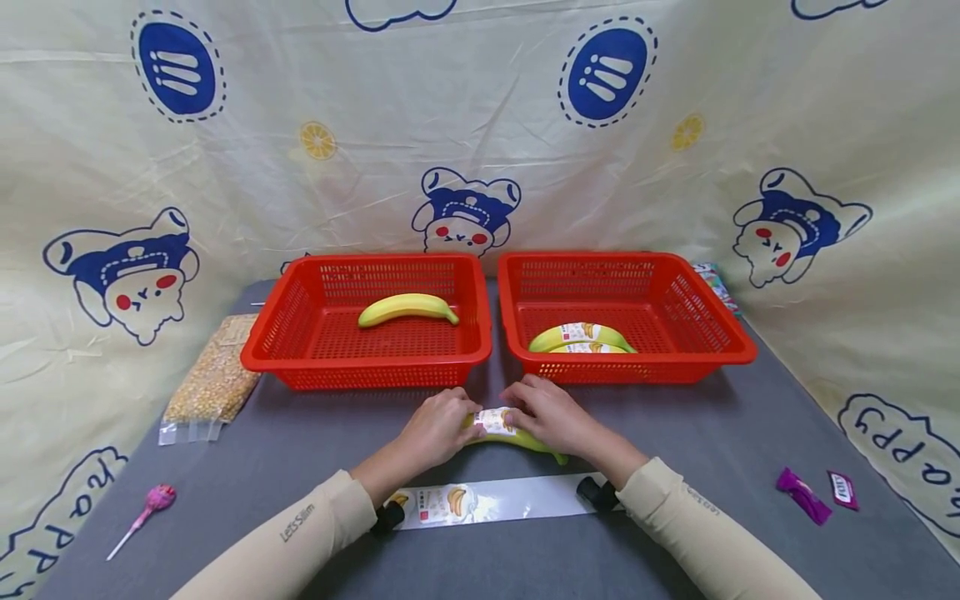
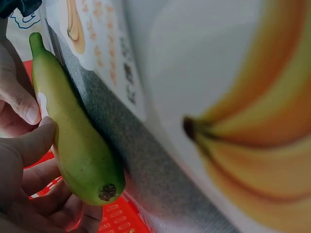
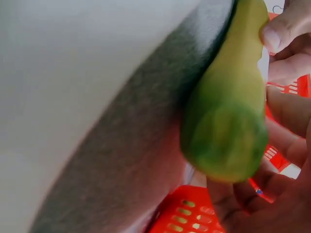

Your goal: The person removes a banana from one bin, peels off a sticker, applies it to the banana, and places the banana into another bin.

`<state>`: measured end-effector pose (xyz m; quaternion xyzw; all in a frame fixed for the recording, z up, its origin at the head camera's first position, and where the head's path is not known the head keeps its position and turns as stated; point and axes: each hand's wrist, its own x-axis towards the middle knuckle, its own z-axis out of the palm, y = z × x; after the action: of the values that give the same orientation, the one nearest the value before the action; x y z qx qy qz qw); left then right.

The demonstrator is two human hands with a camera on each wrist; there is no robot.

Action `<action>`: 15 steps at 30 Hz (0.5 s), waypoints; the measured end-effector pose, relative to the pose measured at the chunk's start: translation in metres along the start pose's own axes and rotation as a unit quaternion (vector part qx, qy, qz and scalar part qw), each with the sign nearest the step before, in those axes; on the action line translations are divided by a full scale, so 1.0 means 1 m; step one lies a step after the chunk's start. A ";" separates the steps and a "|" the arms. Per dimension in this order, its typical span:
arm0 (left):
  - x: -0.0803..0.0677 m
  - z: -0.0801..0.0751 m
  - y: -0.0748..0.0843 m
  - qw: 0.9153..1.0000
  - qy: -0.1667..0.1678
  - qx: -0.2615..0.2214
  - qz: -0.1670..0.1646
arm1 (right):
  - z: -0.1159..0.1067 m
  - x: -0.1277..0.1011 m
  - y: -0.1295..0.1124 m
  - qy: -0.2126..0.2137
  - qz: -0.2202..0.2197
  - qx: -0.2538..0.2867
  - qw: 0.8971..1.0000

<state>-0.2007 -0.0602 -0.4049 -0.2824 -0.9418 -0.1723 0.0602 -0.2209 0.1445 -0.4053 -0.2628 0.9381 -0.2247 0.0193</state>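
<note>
A yellow-green banana [image 1: 528, 442] lies across the grey table in front of the baskets, held by both hands. Around its left end curl the fingers of my left hand [image 1: 440, 423], with the thumb by a white sticker [image 1: 491, 421] on the peel. My right hand [image 1: 553, 418] grips it from the other side, its thumb at the sticker's right edge. The wrist views show the banana's green ends [image 2: 97, 165] with fingers behind them. Below the forearms lies a clear strip of banana stickers [image 1: 517, 500], partly covered by the wrist cameras.
The left red basket [image 1: 375, 373] holds one plain banana [image 1: 405, 307]. In the right red basket [image 1: 637, 369] lie two stickered bananas [image 1: 551, 339]. A bag of corn kernels [image 1: 213, 375] and a lollipop [image 1: 159, 498] are at left; a purple-wrapped candy [image 1: 802, 496] and small packet [image 1: 843, 490] at right.
</note>
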 end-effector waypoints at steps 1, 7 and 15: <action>0.000 0.000 0.000 1.000 0.001 0.004 0.004 | 0.000 0.000 -0.002 0.006 -0.016 -0.015 1.000; 0.000 0.003 -0.001 1.000 0.015 0.020 0.019 | 0.001 -0.002 -0.011 0.019 -0.064 -0.092 0.993; -0.002 0.002 0.001 1.000 0.005 0.023 0.004 | 0.002 -0.007 -0.010 0.042 -0.007 -0.160 0.986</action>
<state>-0.1990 -0.0600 -0.4071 -0.2841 -0.9440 -0.1515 0.0724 -0.2094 0.1398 -0.4035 -0.2599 0.9599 -0.0828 -0.0642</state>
